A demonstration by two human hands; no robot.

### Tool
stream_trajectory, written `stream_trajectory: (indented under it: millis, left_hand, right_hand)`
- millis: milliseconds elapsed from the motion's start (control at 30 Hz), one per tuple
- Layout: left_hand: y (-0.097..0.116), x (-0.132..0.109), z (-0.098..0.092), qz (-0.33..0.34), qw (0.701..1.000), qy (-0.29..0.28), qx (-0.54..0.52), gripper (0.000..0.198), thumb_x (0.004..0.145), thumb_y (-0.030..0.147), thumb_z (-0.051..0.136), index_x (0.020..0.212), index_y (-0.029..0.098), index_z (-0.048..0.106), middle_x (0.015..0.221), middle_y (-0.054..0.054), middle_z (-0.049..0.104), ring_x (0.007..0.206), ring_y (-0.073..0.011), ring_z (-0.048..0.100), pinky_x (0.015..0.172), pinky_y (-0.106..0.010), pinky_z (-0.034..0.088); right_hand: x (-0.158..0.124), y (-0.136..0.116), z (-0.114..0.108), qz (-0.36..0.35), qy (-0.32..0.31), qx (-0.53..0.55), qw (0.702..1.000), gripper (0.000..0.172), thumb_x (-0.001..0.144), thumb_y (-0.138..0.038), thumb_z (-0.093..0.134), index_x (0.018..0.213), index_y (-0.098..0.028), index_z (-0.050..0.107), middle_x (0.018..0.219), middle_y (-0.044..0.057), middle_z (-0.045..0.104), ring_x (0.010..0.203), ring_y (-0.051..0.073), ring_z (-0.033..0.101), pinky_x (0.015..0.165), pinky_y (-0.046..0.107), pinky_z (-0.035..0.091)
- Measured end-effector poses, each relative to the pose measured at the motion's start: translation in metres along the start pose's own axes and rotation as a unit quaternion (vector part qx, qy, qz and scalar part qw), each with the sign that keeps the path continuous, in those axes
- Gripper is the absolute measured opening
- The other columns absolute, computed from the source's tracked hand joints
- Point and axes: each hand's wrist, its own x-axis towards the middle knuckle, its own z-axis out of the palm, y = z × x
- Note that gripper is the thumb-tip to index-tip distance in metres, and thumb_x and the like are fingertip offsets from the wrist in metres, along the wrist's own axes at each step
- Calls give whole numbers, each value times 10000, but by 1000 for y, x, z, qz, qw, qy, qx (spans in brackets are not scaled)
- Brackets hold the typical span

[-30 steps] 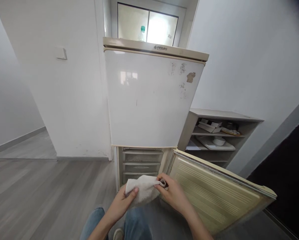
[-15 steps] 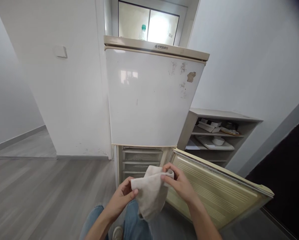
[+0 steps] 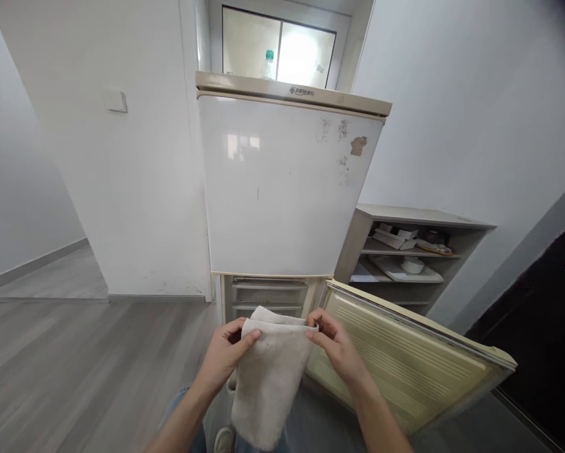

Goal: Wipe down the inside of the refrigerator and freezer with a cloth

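Note:
A folded off-white cloth with greyish stains hangs between my hands, low in the middle of the head view. My left hand pinches its upper left corner, thumb on the near face. At the upper right corner, my right hand is closed on the cloth's edge. Just behind stands a white refrigerator, its upper door closed. The lower door swings out to the right, showing the yellowish inner panel. Drawers inside the lower compartment are partly hidden by the cloth.
A shelf unit holding boxes, papers and a white bowl stands right of the refrigerator. A green-capped bottle is on top near the window. Grey flooring spreads to the left; a dark door is at far right.
The cloth was bunched and is now stretched flatter, hanging lower. My left hand has risen slightly and moved left, with its thumb now over the cloth's top edge.

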Motion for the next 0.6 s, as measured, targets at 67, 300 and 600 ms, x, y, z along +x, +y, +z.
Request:
stream_trajectory:
  millis: [67,300,600]
  left_hand:
    - [-3,0,1,21,999,29,30,275,694,445,699,730,173,692,692,-1,627,691,-130,514,630,-231,389]
    - [5,-2,3,78,995,-14,62,267,758,449,626,827,198,685,919,-41,661,775,-155,577,626,-237,431]
    - [16,2,11,142,980,-10,139,248,790,427,597,758,194,675,749,-6,654,719,-136,574,654,-246,432]
  right_hand:
    - [0,5,2,-9,20,20,1000,220,779,-383,631,750,-212,496,674,-40,379,624,116,324,581,250,258]
    - [4,4,6,-7,47,19,999,261,809,-440,630,813,-222,486,644,-53,393,586,107,330,548,247,245]
    - [4,-21,27,-86,0,-195,977,326,807,-279,623,1130,-262,583,1333,42,541,1241,217,462,1054,362,321]
